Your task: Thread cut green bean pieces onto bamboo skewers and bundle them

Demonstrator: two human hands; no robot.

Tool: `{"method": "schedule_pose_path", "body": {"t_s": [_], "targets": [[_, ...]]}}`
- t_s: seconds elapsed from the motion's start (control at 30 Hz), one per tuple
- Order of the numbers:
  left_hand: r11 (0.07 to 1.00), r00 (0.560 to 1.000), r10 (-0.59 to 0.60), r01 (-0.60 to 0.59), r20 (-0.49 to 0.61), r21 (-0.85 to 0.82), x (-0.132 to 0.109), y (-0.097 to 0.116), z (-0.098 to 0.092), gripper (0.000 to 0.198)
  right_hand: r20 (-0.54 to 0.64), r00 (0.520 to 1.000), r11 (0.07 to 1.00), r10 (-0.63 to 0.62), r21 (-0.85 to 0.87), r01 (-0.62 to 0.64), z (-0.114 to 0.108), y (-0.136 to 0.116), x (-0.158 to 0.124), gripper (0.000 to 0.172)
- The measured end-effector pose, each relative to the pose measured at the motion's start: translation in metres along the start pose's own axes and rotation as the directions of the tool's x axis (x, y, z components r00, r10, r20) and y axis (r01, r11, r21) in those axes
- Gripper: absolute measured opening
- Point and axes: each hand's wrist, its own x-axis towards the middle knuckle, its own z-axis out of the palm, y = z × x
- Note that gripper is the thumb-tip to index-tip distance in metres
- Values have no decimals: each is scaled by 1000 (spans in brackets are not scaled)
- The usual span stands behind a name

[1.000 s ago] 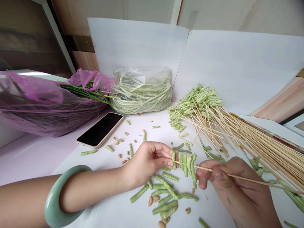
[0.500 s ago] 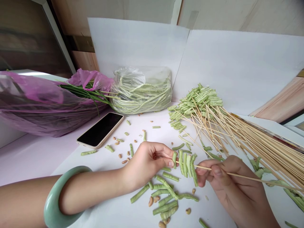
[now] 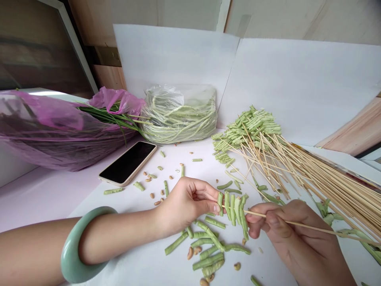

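Note:
Between thumb and fingers, my left hand point(image 3: 186, 208) pinches a short green bean piece point(image 3: 220, 203) at the tip of a thin wooden skewer point(image 3: 315, 226). Several more bean pieces point(image 3: 233, 210) sit side by side along the skewer, threaded crosswise. My right hand point(image 3: 297, 234) is closed round the skewer just behind those pieces, and the stick's long end runs out to the right. Below the hands, cut bean pieces point(image 3: 208, 260) and brown bean seeds point(image 3: 190, 253) lie loose on the white surface. A pale green bangle point(image 3: 70, 254) circles my left forearm.
A phone point(image 3: 127, 163) lies at the left. Behind it are a purple bag point(image 3: 59, 139) with green stalks and a clear bag point(image 3: 181, 115) of long beans. Filled bean skewers point(image 3: 253, 127) are heaped at the back right, beside a bundle of bare skewers point(image 3: 324, 171). White panels point(image 3: 297, 79) stand behind.
The bean piece in my left hand has come slightly closer to the others on the skewer. The whole view has shifted a little; both hands keep their grip.

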Motion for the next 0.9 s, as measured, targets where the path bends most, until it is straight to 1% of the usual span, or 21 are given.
{"method": "schedule_pose_path", "body": {"t_s": [0.17,0.3,0.37,0.43,0.53,0.6,0.63,0.7,0.77,0.83,0.9], "targets": [[999,1000,-6,6,-9,47,-1,1,1,23,24,997,995,-78,-58,80,2,-2,1,12],[997,1000,-8,8,-11,74,0,0,1,24,39,997,998,-64,-5,65,5,-4,2,12],[997,1000,-16,16,-3,80,0,0,1,25,32,997,998,-66,-14,67,6,-4,1,11],[996,1000,-14,13,11,90,-1,0,1,23,17,997,997,-71,-39,72,4,-3,1,11],[992,999,22,-27,42,123,-2,0,2,18,-14,999,997,-36,-69,34,-1,-3,1,15],[986,997,63,-68,35,152,-2,2,3,20,-68,998,999,-4,-47,1,-5,-4,3,17],[981,996,87,-88,12,173,-2,3,3,22,-115,993,1000,5,-29,-8,-8,-5,5,17],[956,987,151,-133,-51,262,0,5,1,22,-235,971,999,35,-11,-39,-12,-4,8,14],[899,972,219,-165,-90,405,2,7,-3,19,-343,939,997,35,-56,-58,-14,-3,11,12],[826,960,262,-167,-104,538,4,8,-7,29,-366,931,988,-7,-145,-50,-14,-1,12,13],[776,953,279,-152,-117,612,6,10,-10,38,-329,943,981,-52,-194,-14,-14,0,12,15]]}}
